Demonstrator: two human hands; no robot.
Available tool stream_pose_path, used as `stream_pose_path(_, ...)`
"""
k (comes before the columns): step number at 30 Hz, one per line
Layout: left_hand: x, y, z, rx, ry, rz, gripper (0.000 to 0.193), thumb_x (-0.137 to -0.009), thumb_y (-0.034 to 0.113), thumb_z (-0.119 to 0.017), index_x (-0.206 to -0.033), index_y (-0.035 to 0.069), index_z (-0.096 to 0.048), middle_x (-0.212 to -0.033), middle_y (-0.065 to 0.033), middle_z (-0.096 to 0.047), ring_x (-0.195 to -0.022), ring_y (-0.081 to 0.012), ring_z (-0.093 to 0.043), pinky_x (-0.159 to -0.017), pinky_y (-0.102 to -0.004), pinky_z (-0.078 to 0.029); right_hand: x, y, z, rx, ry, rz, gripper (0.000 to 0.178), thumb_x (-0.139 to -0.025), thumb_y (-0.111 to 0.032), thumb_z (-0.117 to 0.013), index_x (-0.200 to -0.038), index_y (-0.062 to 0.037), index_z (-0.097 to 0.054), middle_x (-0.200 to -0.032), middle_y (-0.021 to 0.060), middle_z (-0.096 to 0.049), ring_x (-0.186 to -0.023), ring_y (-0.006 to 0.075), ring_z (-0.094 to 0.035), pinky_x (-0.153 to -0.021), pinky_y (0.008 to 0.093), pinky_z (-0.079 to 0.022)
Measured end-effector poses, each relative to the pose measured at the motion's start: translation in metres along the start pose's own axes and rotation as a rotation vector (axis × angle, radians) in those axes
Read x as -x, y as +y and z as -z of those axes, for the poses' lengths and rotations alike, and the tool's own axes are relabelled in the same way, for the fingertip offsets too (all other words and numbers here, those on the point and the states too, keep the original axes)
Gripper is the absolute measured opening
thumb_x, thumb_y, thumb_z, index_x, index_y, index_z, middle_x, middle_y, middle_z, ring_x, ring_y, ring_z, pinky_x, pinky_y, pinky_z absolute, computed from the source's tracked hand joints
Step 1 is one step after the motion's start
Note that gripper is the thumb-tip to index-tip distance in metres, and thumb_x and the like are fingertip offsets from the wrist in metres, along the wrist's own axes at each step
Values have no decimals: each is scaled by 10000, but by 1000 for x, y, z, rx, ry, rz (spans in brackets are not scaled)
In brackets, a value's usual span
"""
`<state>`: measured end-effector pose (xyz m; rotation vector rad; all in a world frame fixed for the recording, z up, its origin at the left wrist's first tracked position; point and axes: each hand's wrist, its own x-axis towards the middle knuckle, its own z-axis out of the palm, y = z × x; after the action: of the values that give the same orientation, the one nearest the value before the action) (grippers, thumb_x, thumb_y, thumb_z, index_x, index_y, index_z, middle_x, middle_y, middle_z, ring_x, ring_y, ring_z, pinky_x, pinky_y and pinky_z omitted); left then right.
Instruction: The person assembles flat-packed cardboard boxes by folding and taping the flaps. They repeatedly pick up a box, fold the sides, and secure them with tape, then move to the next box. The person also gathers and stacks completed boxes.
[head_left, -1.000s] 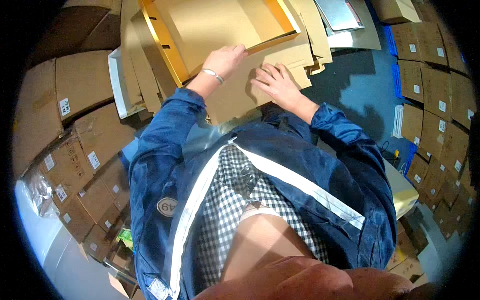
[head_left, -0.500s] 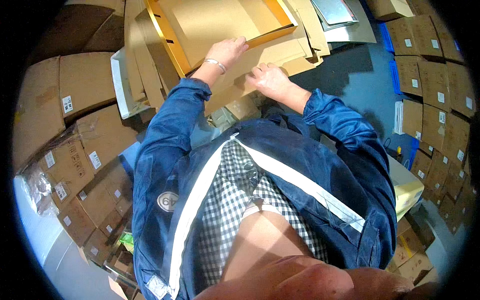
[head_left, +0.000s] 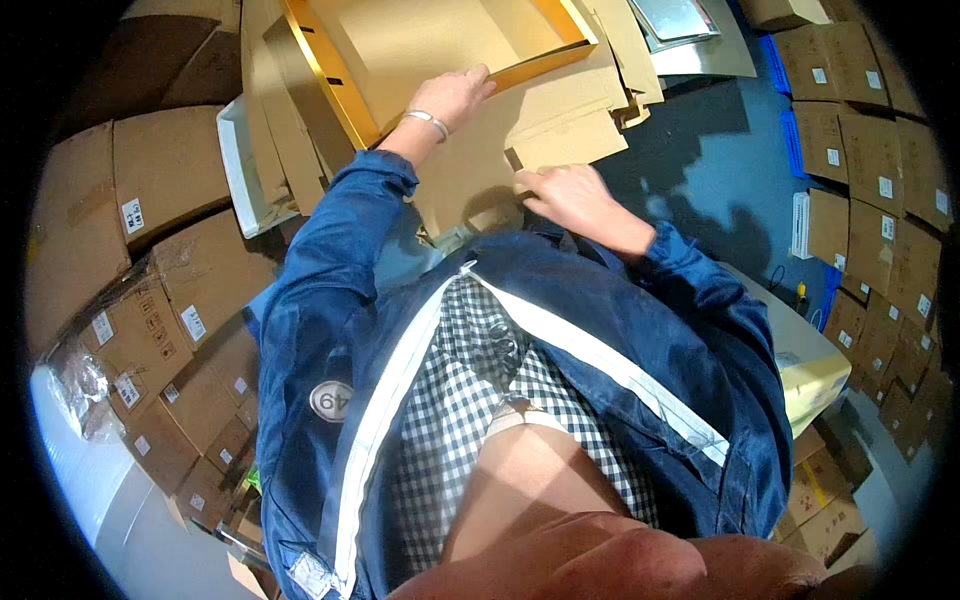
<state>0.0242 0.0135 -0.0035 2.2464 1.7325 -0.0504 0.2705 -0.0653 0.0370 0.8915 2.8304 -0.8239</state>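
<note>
A shallow box with orange-yellow walls (head_left: 345, 100) lies at the top of the view on brown cardboard sheets. My left hand (head_left: 448, 102), with a silver bracelet at its wrist, is closed over the near wall of this box, fingertips bent over the wall. Below and to the right, my right hand (head_left: 572, 200) has its fingers curled at the near edge of a flat cardboard blank (head_left: 465, 170). Its thumb side presses against that edge, close to a folded flap (head_left: 570, 140). The undersides of the right fingers are hidden.
Stacked cardboard cartons line the left side (head_left: 170, 165) and the right side (head_left: 865, 150). A white bin (head_left: 236, 165) stands left of the sheets. Shiny flat panels (head_left: 675, 20) lie at the top right. A yellowish-topped box (head_left: 810, 380) is beside my right elbow.
My right hand has moved right and toward me along the cardboard edge, and the flap shows more fully. My left hand stays on the box wall, almost unmoved.
</note>
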Motion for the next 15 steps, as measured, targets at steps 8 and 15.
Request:
stream_pose_path(8, 5, 10, 4, 98, 104, 18, 305, -968, 384, -475, -1003, 82, -499, -875, -212, -661, -830, -410, -635, -696, -499, -502, -77, -15, -80, 187, 488, 427, 262, -760, -221, -583, -882, -25, -708, -1142, 135, -574, -1086, 281, -491, -1004, 492, -322)
stream_pose_path(15, 10, 16, 6, 97, 63, 27, 309, -973, 383, -457, -1049, 92, -532, -1001, -168, -650, -954, -359, -618, -761, -481, -509, -37, -9, -22, 376, 232, 110, 285, -792, -166, -559, -1039, -72, -668, -1086, 76, -590, -1069, 227, -537, -879, 425, -419)
